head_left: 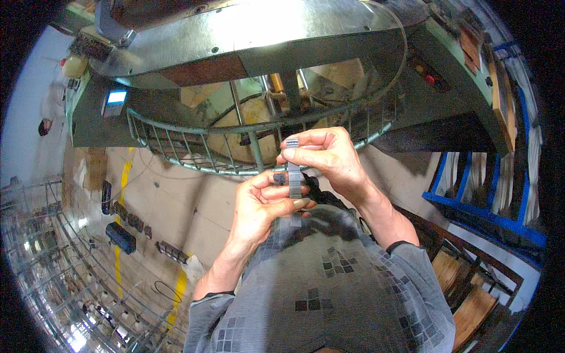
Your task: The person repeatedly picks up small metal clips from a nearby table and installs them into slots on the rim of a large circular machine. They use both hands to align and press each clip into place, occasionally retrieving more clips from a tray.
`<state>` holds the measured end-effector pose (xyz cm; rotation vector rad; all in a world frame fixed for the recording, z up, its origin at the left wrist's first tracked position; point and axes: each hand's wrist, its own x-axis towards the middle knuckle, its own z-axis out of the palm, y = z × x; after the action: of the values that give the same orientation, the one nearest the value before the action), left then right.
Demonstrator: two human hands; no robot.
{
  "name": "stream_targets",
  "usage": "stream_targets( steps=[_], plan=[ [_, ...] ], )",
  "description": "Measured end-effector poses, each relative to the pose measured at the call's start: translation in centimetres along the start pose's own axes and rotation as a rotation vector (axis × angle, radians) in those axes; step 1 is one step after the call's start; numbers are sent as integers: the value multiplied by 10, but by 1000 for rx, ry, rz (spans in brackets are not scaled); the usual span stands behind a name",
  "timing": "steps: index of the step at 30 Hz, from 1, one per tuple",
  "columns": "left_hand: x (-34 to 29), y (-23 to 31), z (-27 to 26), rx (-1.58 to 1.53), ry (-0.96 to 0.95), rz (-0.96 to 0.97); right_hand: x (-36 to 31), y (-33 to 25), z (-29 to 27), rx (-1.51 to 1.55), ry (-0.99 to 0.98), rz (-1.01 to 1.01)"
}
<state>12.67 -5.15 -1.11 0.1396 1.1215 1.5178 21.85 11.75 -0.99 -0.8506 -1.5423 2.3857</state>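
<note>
A narrow grey strip (pixel 295 181), banded crosswise, hangs upright in front of my chest. My right hand (pixel 340 160) pinches its top end between thumb and fingers, where a small dark patterned piece shows at the fingertips. Lower down, my left hand (pixel 254 207) has its thumb and fingers closed around the strip, and the tail sticks out below the thumb. Another small dark piece (pixel 279 177) sits at the left fingertips; I cannot make out its kind. The strip's material is unclear too.
Ahead stands a large machine (pixel 253 35) with a curved barred guard (pixel 194 141), a lit screen (pixel 116 99) and a red button (pixel 429 79). A blue rack (pixel 488 215) is at right; wire racks (pixel 65 270) and dark blocks (pixel 120 237) lie left.
</note>
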Motion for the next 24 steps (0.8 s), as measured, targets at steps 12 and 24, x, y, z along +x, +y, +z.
stream_targets(
  steps=[12, 24],
  plan=[
    [2, 1, 7, -31, 25, -1, 4, -1, -7, -7, -24, -16],
    [65, 65, -15, -93, 15, -62, 85, -25, 4, -44, -7, 29]
  ],
)
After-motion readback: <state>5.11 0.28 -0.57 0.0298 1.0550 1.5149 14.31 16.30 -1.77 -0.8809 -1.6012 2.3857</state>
